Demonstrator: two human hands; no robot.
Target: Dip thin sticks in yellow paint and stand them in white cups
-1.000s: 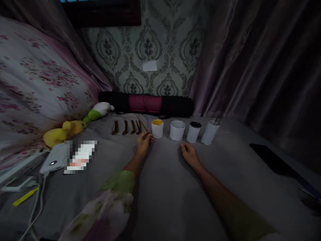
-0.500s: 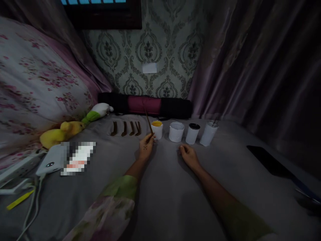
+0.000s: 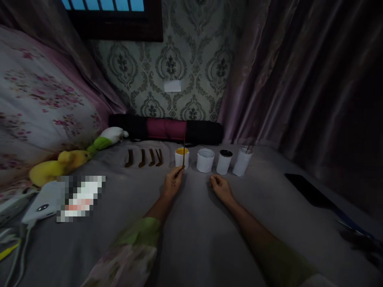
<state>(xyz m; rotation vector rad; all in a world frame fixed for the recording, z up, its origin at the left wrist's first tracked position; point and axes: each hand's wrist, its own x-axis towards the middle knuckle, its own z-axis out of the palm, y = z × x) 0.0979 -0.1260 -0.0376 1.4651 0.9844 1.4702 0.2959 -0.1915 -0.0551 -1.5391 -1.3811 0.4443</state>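
My left hand (image 3: 172, 182) is closed around the lower end of a thin brown stick (image 3: 184, 149). The stick points nearly straight up, in front of a white cup (image 3: 179, 161) with yellow in its top. To the right of that cup stand a wider white cup (image 3: 205, 161) and a white cup with a dark top (image 3: 224, 163). Last in the row is a tall white container (image 3: 242, 162) holding thin sticks. My right hand (image 3: 222, 188) rests on the grey cloth near the dark-topped cup, fingers curled together; whatever they hold, if anything, is hidden.
Several bent brown pieces (image 3: 142, 158) lie left of the cups. A black and maroon roll (image 3: 166, 129) lies along the wall. Soft toys (image 3: 62, 163), a white device (image 3: 44, 203) with cables and a blurred-out item are at left. A dark flat object (image 3: 308, 191) lies at right.
The stick in my left hand has swung from leaning left to nearly upright. The whole view has shifted slightly. My right hand keeps its curled pose near the cups.
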